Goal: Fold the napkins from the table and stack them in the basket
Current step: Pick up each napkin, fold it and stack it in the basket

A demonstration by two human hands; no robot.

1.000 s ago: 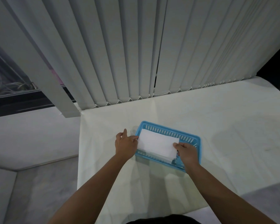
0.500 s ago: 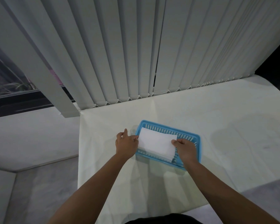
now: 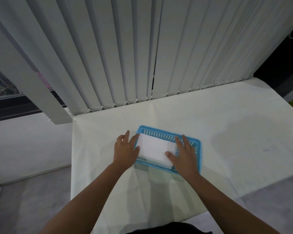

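Observation:
A folded white napkin [image 3: 153, 147] lies flat inside the blue slotted basket [image 3: 166, 134] on the white-clothed table. My left hand [image 3: 125, 149] rests over the basket's left end, fingers spread, thumb touching the napkin's left edge. My right hand [image 3: 184, 154] lies flat over the basket's right side, fingers apart, thumb on the napkin's near right corner. Neither hand grips anything. The basket's near right part is hidden under my right hand.
The table [image 3: 227, 141] is covered with a white cloth and reaches right and back to vertical blinds [image 3: 142, 56]. Its left edge [image 3: 72, 149] drops to a grey floor. A dark window strip [image 3: 10, 103] lies at the far left.
Both hands let go of the napkin, which now lies in the basket. The fingers opened and spread flat; before they pinched its two ends.

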